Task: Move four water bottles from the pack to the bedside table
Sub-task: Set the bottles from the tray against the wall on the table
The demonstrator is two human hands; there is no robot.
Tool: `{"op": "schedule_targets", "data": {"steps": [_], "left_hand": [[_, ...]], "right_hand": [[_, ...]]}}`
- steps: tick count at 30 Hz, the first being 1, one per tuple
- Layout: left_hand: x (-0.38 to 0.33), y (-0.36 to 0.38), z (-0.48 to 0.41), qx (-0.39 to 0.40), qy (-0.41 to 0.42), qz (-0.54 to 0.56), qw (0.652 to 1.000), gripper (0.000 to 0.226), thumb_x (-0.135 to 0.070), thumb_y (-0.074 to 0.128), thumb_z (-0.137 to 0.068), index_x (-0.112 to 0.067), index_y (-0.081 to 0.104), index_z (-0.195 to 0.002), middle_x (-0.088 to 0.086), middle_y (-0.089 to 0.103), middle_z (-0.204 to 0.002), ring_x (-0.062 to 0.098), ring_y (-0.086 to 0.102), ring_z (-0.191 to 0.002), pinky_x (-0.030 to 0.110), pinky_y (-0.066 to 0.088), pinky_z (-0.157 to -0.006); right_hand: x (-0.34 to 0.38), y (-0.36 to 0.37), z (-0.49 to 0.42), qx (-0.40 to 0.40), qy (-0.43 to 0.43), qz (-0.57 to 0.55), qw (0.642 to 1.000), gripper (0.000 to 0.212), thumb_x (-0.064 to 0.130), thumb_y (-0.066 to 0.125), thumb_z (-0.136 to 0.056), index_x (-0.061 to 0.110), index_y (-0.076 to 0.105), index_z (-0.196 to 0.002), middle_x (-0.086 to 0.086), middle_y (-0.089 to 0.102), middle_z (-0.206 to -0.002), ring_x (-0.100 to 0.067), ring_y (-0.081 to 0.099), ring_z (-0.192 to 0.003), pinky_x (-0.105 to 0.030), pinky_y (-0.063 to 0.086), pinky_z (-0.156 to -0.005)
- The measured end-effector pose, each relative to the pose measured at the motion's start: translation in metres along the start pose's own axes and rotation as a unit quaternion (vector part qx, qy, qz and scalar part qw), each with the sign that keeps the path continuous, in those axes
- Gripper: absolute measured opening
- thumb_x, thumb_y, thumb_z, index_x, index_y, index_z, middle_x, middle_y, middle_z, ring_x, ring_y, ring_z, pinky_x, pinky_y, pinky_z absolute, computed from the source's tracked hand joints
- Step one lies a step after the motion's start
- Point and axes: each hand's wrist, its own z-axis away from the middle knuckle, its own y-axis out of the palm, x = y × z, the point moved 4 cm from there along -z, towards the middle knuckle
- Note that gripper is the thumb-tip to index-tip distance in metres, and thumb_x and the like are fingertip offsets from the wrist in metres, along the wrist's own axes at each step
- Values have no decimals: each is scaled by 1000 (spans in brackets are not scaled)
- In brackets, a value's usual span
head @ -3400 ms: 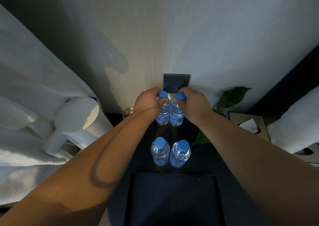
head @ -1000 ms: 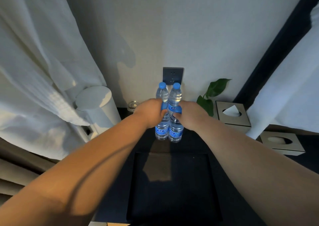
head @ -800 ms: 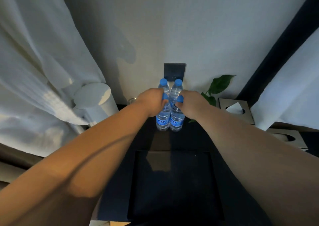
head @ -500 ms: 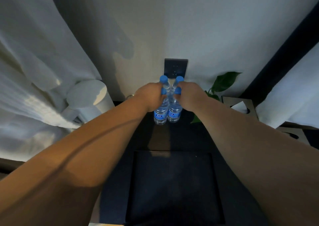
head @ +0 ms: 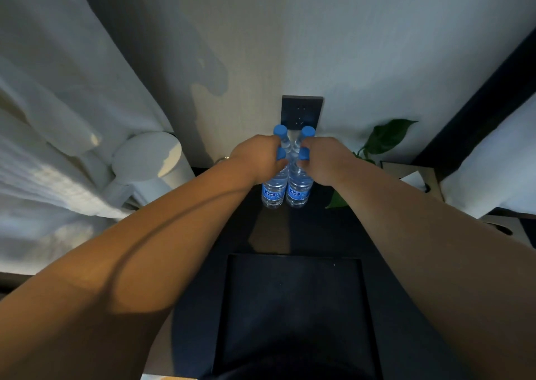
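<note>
Four blue-capped water bottles [head: 285,173] stood upright in a tight cluster at the back of the dark bedside table [head: 327,234], below a wall socket [head: 301,112]. Each hand, left hand [head: 258,159] and right hand [head: 323,162], was closed around the neck of a front bottle, the back pair just behind, toward the wall.

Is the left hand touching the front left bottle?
Touching: the head view shows the left hand wrapped around the front left bottle just below its cap.
</note>
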Motion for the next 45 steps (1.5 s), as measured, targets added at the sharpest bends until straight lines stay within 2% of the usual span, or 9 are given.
{"op": "schedule_targets", "data": {"steps": [9, 14, 18, 23, 26, 29, 33, 38, 45], "left_hand": [[-6, -2, -3, 8, 4, -20, 1000, 31, -28, 63, -98, -14, 62, -126, 13, 67, -113, 27, 63, -98, 34, 47, -79], [-5, -1, -5, 14, 2, -31, 999, 30, -28, 62, -99, -15, 61, -125, 12, 65, -110, 23, 57, -88, 34, 42, -74], [-5, -1, -7, 23, 16, -41, 999, 31, -21, 63, -97, -18, 58, -128, 7, 61, -105, 20, 53, -86, 33, 40, -74], [-8, -1, -6, 40, 34, -60, 997, 31, -10, 64, -93, -19, 58, -122, 5, 61, -104, 21, 54, -86, 34, 42, -74], [-7, -2, -6, 40, 25, -51, 998, 30, -14, 64, -95, -20, 58, -125, 9, 62, -109, 22, 54, -88, 34, 42, -75], [-6, -4, -4, 20, -15, -32, 999, 38, -31, 64, -98, -17, 57, -133, 9, 64, -116, 25, 58, -96, 32, 41, -77], [-8, -5, -6, 14, -69, -47, 996, 30, -34, 64, -98, -8, 66, -113, 10, 64, -99, 20, 56, -84, 31, 41, -73], [-12, -1, -6, 18, -47, -59, 997, 29, -28, 64, -99, -8, 65, -120, 14, 66, -112, 26, 62, -100, 30, 41, -77], [-11, -6, -4, 9, 8, -61, 998, 26, -22, 66, -96, -11, 63, -120, 14, 63, -111, 24, 55, -91, 34, 42, -79]], "right_hand": [[2, 1, 4, 1, 18, 5, 1000, 37, 25, 66, -100, 19, 60, -136, -8, 67, -113, -19, 56, -86, -31, 42, -71], [9, -3, 5, 19, 18, 55, 998, 32, 20, 65, -101, 13, 59, -131, -12, 68, -115, -23, 59, -91, -33, 43, -75], [12, -6, 5, 35, 25, 69, 997, 33, 18, 65, -102, 10, 57, -133, -13, 67, -119, -26, 64, -105, -32, 43, -78], [13, -6, 8, 31, 34, 68, 997, 37, 14, 65, -101, 12, 56, -136, -13, 66, -119, -25, 63, -99, -33, 44, -75], [13, -6, 8, 33, 34, 62, 997, 41, 14, 67, -101, 12, 54, -139, -13, 66, -121, -26, 65, -104, -33, 45, -76], [13, -6, 7, 29, 27, 68, 997, 41, 18, 67, -101, 12, 54, -140, -13, 66, -122, -25, 62, -99, -33, 44, -76], [11, -5, 5, 34, 26, 68, 997, 45, 20, 68, -101, 12, 52, -142, -14, 66, -122, -27, 63, -101, -34, 46, -76], [7, -4, 3, 28, 18, 60, 998, 48, 16, 69, -99, 14, 51, -144, -13, 65, -120, -22, 56, -92, -34, 44, -75], [7, -2, 3, 32, 24, 58, 998, 52, 13, 69, -99, 14, 49, -147, -13, 65, -123, -24, 60, -97, -34, 48, -78]]}}
